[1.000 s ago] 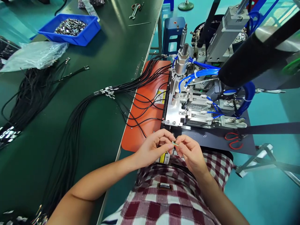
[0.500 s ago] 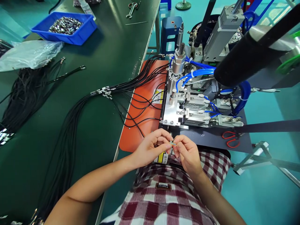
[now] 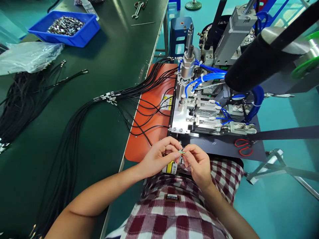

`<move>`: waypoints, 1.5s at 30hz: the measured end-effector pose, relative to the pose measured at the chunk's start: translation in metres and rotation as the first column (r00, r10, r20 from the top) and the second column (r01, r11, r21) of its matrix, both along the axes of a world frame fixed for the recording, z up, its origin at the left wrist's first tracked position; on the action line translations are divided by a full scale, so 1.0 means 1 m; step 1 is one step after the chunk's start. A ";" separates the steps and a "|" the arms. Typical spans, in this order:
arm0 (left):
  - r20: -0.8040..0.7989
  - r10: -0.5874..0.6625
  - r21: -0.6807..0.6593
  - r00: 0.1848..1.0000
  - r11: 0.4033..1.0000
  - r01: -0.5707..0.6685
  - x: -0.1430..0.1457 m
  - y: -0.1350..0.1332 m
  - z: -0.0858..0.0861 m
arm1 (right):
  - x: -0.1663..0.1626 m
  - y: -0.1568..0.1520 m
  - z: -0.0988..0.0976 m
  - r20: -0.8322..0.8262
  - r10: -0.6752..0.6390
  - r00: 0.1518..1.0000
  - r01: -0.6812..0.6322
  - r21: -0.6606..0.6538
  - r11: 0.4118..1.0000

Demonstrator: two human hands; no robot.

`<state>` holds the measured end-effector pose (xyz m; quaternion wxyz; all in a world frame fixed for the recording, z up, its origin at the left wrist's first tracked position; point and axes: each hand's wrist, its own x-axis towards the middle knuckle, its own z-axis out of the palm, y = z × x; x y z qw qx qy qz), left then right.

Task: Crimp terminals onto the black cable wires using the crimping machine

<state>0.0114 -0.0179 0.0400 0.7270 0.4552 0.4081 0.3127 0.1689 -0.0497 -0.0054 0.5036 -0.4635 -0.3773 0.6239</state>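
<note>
Yellow and green wires [image 3: 182, 152] bridge the small gap between left grip [image 3: 159, 156] and right grip [image 3: 201, 163], their long axis running crosswise from one to the other, both pinched on them, neither clearly nearer, with the machine [image 3: 183, 119] just beyond.

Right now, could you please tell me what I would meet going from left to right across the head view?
Blue tray of metal parts, silver wrench, left hand, thin coloured wires, right hand, red-handled scissors.
</note>
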 end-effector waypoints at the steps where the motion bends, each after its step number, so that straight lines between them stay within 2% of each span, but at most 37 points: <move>1: -0.003 -0.001 0.002 1.000 1.000 0.001 0.000 0.000 0.000 | 0.000 0.000 0.000 0.008 -0.003 1.000 0.003 0.003 1.000; 5: -0.031 -0.032 0.033 0.999 0.999 0.033 -0.002 0.000 0.001 | 0.003 0.002 0.001 0.021 0.047 0.999 -0.047 0.007 0.999; 10: -0.091 -0.113 -0.015 0.989 0.994 0.112 -0.004 0.002 0.003 | 0.015 0.012 0.007 0.115 0.202 0.973 -0.212 0.087 0.973; 16: -0.101 -0.070 -0.036 0.992 0.997 0.067 -0.001 0.002 0.000 | 0.022 0.021 0.013 0.189 0.288 0.939 -0.316 0.143 0.938; 21: -0.107 0.045 -0.039 0.993 0.998 -0.049 0.002 0.000 0.000 | 0.020 0.014 0.009 0.222 0.185 0.957 -0.210 0.097 0.973; 25: -0.115 0.085 -0.018 0.990 0.996 -0.087 0.004 -0.002 0.000 | 0.012 0.006 0.007 0.334 0.056 0.941 -0.114 0.156 0.981; 28: -0.125 0.098 0.009 0.987 0.995 -0.098 0.006 -0.004 -0.001 | 0.005 0.005 0.008 0.354 -0.008 0.935 -0.065 0.194 0.979; 31: -0.131 0.117 0.023 0.984 0.993 -0.115 0.007 -0.005 -0.003 | 0.001 0.006 0.009 0.313 -0.024 0.950 -0.028 0.159 0.987; 36: -0.098 0.151 0.029 0.984 0.988 -0.149 0.007 -0.007 -0.005 | -0.004 0.005 0.005 0.121 -0.002 0.993 0.003 -0.005 1.000; 41: -0.050 0.169 0.000 0.984 0.986 -0.169 0.007 -0.008 -0.008 | -0.008 0.005 0.002 -0.055 -0.015 0.998 0.008 -0.127 0.992; 45: -0.025 0.174 -0.009 0.984 0.985 -0.174 0.007 -0.008 -0.010 | -0.010 0.007 0.005 -0.112 -0.024 0.993 0.000 -0.211 0.978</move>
